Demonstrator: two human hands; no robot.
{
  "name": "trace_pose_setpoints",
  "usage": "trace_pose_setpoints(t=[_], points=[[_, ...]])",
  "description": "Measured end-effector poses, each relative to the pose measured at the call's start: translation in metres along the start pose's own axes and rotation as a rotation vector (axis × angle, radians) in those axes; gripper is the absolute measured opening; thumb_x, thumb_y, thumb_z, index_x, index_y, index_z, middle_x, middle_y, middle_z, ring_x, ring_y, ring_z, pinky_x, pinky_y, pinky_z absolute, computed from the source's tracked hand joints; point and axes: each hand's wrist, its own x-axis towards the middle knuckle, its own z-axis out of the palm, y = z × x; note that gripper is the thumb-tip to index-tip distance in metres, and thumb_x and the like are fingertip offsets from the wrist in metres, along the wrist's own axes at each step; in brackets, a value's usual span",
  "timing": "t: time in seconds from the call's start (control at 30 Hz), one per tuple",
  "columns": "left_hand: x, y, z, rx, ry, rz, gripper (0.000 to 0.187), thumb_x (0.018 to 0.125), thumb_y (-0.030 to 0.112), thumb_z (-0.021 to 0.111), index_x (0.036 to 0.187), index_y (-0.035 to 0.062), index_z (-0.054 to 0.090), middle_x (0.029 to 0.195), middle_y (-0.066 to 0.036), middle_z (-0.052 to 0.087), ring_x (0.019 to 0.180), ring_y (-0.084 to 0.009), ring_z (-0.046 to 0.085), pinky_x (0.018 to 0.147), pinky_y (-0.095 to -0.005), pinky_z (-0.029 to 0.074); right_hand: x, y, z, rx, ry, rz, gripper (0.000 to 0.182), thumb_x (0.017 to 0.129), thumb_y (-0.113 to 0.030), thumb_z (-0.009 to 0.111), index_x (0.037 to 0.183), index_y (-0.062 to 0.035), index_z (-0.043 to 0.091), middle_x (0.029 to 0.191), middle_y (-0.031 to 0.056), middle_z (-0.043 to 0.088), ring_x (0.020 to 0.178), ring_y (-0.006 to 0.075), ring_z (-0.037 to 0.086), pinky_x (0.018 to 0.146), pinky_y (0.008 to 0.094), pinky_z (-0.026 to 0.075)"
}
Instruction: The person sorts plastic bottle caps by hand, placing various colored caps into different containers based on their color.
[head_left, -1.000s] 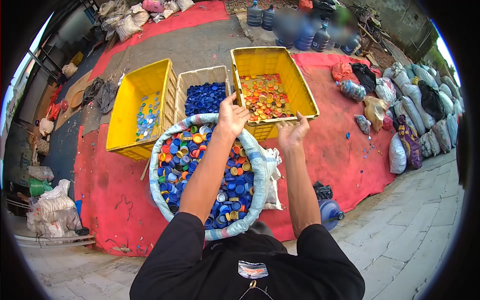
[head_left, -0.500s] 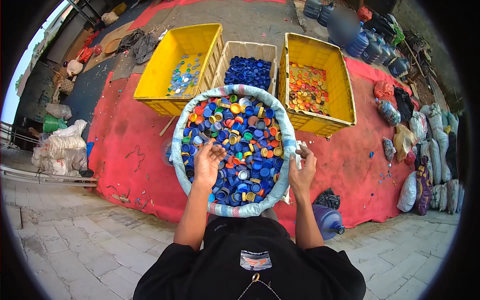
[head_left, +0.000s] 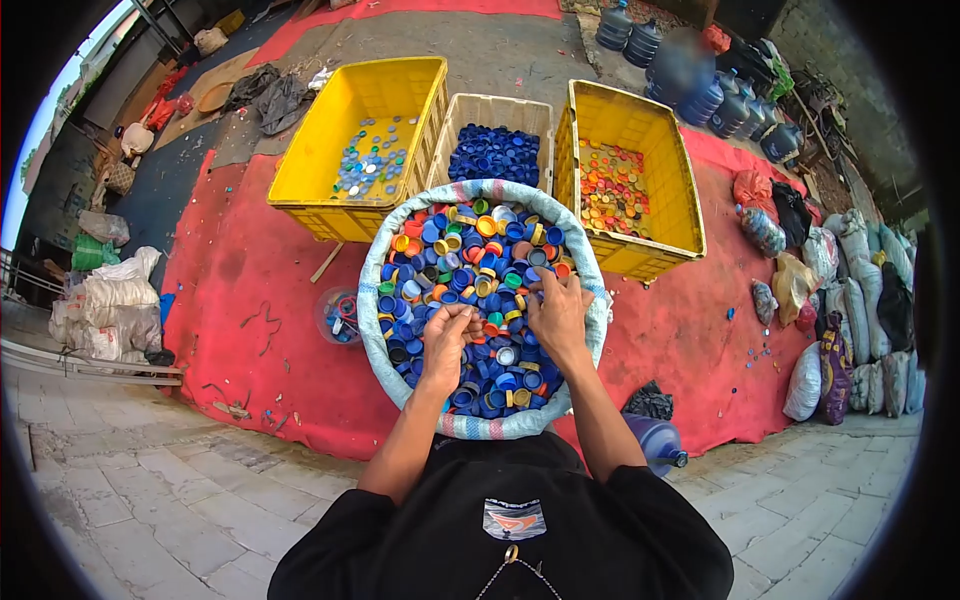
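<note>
Head view: left hand [head_left: 448, 348], fingers half curled, and right hand [head_left: 562, 318], fingers parted and bent, are over mixed caps [head_left: 465, 277] in a near, round sack [head_left: 372, 318]; whether either holds one, I cannot tell. Beyond stand the yellow left crate [head_left: 340, 222], white middle crate [head_left: 505, 110] and yellow right crate [head_left: 630, 254].

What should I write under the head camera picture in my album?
Left hand and right hand over a sack of colourful caps, with a white bin between two yellow bins beyond.
</note>
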Motion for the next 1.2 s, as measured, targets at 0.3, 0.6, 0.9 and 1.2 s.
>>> trace_pose_setpoints(t=[0.3, 0.6, 0.9, 1.2], points=[[-0.010, 0.003, -0.024, 0.207, 0.071, 0.064, 0.017, 0.091, 0.016, 0.066, 0.098, 0.0024, 0.061, 0.082, -0.001, 0.061, 0.071, -0.0073, 0.055, 0.065, -0.0225, 0.045, 0.015, -0.008, 0.032, -0.134, -0.101, -0.022, 0.042, 0.075, -0.012, 0.071, 0.115, -0.0058, 0.059, 0.090, 0.0048, 0.071, 0.093, 0.0268, 0.056, 0.080, 0.0455, 0.033], [0.003, -0.002, -0.020, 0.671, 0.014, 0.244, 0.025, 0.084, 0.017, 0.071, 0.100, -0.0012, 0.064, 0.086, -0.008, 0.071, 0.065, -0.0076, 0.057, 0.058, -0.0253, 0.047, 0.013, -0.004, 0.040, 0.008, -0.071, -0.008, 0.040, 0.077, -0.008, 0.069, 0.116, -0.0061, 0.060, 0.082, 0.0075, 0.070, 0.093, 0.0289, 0.056, 0.083, 0.0451, 0.037], [0.022, -0.015, -0.002, 1.285, -0.140, 0.623, 0.037, 0.078, 0.018, 0.074, 0.108, -0.0004, 0.061, 0.091, -0.014, 0.070, 0.081, -0.0348, 0.061, 0.074, -0.0445, 0.049, -0.040, -0.008, -0.025, 1.143, 0.103, 0.478, 0.053, 0.081, -0.003, 0.071, 0.128, 0.0049, 0.047, 0.083, 0.0046, 0.067, 0.086, 0.0158, 0.064, 0.083, 0.0303, 0.048], [0.028, -0.020, 0.007, 1.416, -0.196, 0.528, 0.055, 0.075, 0.015, 0.076, 0.120, -0.0001, 0.047, 0.094, -0.014, 0.069, 0.085, -0.0349, 0.061, 0.078, -0.0460, 0.048, -0.101, -0.010, -0.050, 1.998, 0.135, 0.749, 0.044, 0.083, -0.016, 0.053, 0.125, 0.0003, 0.049, 0.092, 0.0113, 0.063, 0.081, 0.0237, 0.063, 0.075, 0.0367, 0.052]])
